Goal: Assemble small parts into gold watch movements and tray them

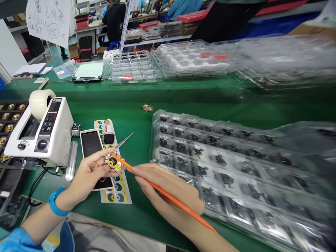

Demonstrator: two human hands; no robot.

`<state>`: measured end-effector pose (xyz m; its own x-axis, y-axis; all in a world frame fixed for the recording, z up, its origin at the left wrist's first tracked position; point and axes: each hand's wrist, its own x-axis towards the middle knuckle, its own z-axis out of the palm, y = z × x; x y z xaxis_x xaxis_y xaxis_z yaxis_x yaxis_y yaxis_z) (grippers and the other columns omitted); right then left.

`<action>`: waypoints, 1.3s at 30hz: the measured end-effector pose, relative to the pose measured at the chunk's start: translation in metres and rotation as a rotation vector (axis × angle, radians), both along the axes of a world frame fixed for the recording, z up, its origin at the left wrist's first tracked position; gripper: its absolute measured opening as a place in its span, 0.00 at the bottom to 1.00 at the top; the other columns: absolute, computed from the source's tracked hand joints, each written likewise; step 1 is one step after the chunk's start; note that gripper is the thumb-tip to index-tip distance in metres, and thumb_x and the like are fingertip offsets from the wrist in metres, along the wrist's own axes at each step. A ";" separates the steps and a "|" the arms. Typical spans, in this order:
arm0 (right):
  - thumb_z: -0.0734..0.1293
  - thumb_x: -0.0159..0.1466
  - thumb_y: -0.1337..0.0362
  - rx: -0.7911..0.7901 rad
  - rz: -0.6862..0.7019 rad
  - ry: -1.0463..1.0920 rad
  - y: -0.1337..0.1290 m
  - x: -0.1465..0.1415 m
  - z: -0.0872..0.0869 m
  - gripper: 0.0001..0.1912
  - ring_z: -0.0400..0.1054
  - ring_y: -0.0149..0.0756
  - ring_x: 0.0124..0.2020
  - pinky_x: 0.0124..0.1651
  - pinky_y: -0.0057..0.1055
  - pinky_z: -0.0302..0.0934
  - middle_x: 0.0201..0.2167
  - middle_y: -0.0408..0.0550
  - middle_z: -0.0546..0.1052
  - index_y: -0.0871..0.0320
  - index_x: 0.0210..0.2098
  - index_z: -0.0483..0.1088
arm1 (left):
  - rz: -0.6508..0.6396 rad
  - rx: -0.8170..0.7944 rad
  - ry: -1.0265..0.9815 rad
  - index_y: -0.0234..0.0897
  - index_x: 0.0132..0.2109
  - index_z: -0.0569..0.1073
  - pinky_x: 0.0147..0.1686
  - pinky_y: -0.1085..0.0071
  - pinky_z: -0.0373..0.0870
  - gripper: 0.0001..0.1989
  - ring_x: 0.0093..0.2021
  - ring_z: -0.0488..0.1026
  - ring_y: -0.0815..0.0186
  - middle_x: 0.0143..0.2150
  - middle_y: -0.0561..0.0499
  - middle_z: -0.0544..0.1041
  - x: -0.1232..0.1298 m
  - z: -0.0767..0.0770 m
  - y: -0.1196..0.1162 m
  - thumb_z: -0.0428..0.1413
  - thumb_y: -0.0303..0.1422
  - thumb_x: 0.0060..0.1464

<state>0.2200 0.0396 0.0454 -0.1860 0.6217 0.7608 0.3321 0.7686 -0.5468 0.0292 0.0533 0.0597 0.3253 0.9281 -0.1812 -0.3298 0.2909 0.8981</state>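
Note:
My left hand (89,173) pinches a small round gold-and-yellow part (113,162) with a black centre between thumb and fingers. My right hand (168,192) holds a thin orange stick (168,194) like a pen, and its tip touches that part. Beneath my hands lies a strip of yellow-and-green round stickers (118,192), partly hidden. A dark glass panel (90,143) rests beside it, with a pointed metal blade (123,141) just beyond my left fingers. A blue band (56,201) circles my left wrist.
At left stand an electric tape dispenser (39,129) and a metal cylinder (71,161), next to a black tray of gold round parts (10,119). Clear blister trays of black parts (210,157) fill the right. More stacked trays (133,66) lie behind, and a co-worker (113,21) sits beyond.

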 end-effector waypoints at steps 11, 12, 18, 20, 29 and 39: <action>0.64 0.62 0.81 0.098 -0.089 -0.065 0.000 -0.015 -0.007 0.18 0.76 0.37 0.34 0.36 0.33 0.75 0.32 0.51 0.81 0.58 0.47 0.72 | 0.053 -0.017 -0.009 0.39 0.56 0.76 0.48 0.64 0.78 0.25 0.34 0.76 0.69 0.28 0.56 0.76 0.007 -0.010 -0.001 0.65 0.39 0.51; 0.64 0.62 0.81 0.135 -0.088 -0.106 0.000 -0.015 -0.009 0.17 0.77 0.37 0.35 0.37 0.34 0.75 0.33 0.53 0.81 0.60 0.47 0.72 | 0.065 -0.026 -0.004 0.39 0.56 0.76 0.48 0.65 0.78 0.25 0.34 0.75 0.69 0.27 0.56 0.75 0.007 -0.010 -0.001 0.65 0.38 0.51; 0.61 0.64 0.80 0.404 -0.095 -0.386 0.002 -0.012 -0.021 0.12 0.77 0.45 0.41 0.43 0.38 0.76 0.36 0.62 0.81 0.71 0.43 0.73 | 0.098 -0.107 0.024 0.39 0.54 0.78 0.42 0.72 0.78 0.24 0.38 0.77 0.67 0.35 0.51 0.81 0.008 -0.008 0.001 0.66 0.36 0.48; 0.59 0.65 0.80 0.440 -0.092 -0.447 0.002 -0.011 -0.021 0.13 0.77 0.45 0.42 0.44 0.37 0.76 0.37 0.61 0.81 0.71 0.44 0.73 | 0.094 -0.106 0.009 0.40 0.52 0.79 0.41 0.74 0.78 0.22 0.38 0.77 0.68 0.37 0.51 0.82 0.008 -0.007 0.002 0.66 0.35 0.48; 0.57 0.69 0.69 0.030 0.029 0.184 -0.002 0.009 -0.010 0.16 0.72 0.41 0.34 0.32 0.39 0.67 0.34 0.52 0.78 0.57 0.48 0.74 | 0.028 -0.067 -0.038 0.37 0.42 0.82 0.37 0.72 0.79 0.10 0.36 0.82 0.63 0.33 0.49 0.84 0.006 -0.005 0.000 0.63 0.32 0.52; 0.57 0.72 0.65 -0.289 0.016 0.472 0.004 0.007 -0.013 0.16 0.68 0.35 0.34 0.35 0.33 0.63 0.32 0.45 0.76 0.49 0.44 0.77 | 0.004 -0.114 -0.032 0.35 0.44 0.78 0.37 0.75 0.78 0.20 0.39 0.82 0.60 0.35 0.51 0.84 0.008 0.001 0.003 0.63 0.19 0.41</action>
